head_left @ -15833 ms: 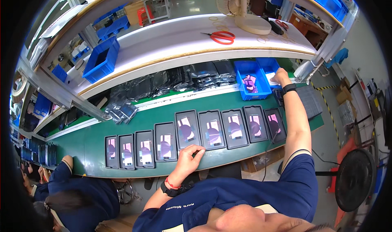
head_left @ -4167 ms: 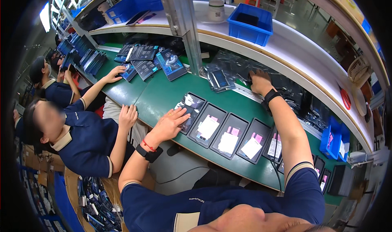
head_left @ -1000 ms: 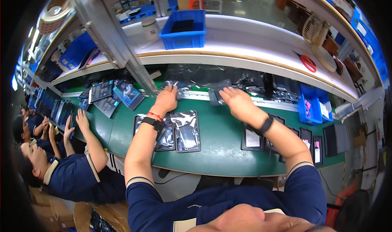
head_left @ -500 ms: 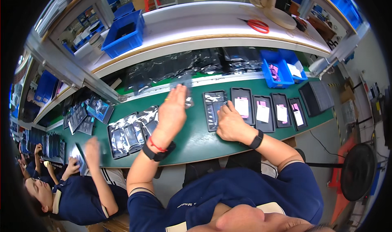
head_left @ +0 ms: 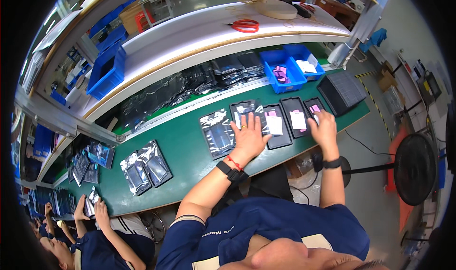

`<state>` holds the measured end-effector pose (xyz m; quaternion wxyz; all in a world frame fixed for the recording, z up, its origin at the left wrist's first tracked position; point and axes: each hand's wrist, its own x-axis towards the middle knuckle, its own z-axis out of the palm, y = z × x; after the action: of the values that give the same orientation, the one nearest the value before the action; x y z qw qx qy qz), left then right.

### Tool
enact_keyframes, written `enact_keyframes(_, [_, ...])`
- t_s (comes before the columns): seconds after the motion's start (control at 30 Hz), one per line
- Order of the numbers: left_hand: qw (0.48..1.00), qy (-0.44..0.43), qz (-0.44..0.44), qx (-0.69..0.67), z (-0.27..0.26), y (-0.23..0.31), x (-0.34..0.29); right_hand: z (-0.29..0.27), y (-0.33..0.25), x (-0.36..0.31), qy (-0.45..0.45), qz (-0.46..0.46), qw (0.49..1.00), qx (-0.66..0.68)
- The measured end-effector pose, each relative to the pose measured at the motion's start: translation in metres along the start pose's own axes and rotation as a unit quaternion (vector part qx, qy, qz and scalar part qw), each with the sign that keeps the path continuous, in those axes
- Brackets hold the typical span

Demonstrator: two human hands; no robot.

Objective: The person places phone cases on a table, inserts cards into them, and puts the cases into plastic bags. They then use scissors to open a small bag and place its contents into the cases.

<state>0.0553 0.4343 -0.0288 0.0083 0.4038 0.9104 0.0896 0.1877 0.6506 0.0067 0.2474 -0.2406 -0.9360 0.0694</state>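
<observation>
My left hand (head_left: 251, 140) lies flat with fingers spread over a shiny plastic bag (head_left: 251, 109) on a black tray (head_left: 234, 109). Just left of it is another black tray holding a glossy bag (head_left: 217, 134). My right hand (head_left: 325, 133) reaches over the rightmost small tray, which has a pink piece (head_left: 315, 108) and a white card in it. Its thumb and fingers are apart, with nothing visible between them. Between my hands stand trays with white cards (head_left: 274, 125) and pink pieces; one is partly behind my left hand.
Blue bins (head_left: 285, 83) with pink pieces and white papers stand behind the trays, near a dark stack (head_left: 341, 93). Bagged trays (head_left: 153, 163) lie to the left. Red-handled scissors (head_left: 245, 26) rest on the shelf (head_left: 190, 37). A co-worker (head_left: 111, 241) handles an item at the left.
The view has turned right. My left hand has brought a shiny bag onto the second tray of the row. My right hand has moved from the first tray to the rightmost one.
</observation>
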Motion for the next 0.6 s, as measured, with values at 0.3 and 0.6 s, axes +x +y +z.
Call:
enact_keyframes(0.3, [0.997,-0.042,-0.068,-0.017,-0.021,-0.039,-0.033,0.048,0.025,0.024,-0.106,0.075,0.989,-0.069])
enact_keyframes(0.6, [0.985,-0.097,-0.139,-0.036,-0.043,-0.105,-0.091,0.045,-0.076,-0.018,-0.153,0.021,0.986,-0.057])
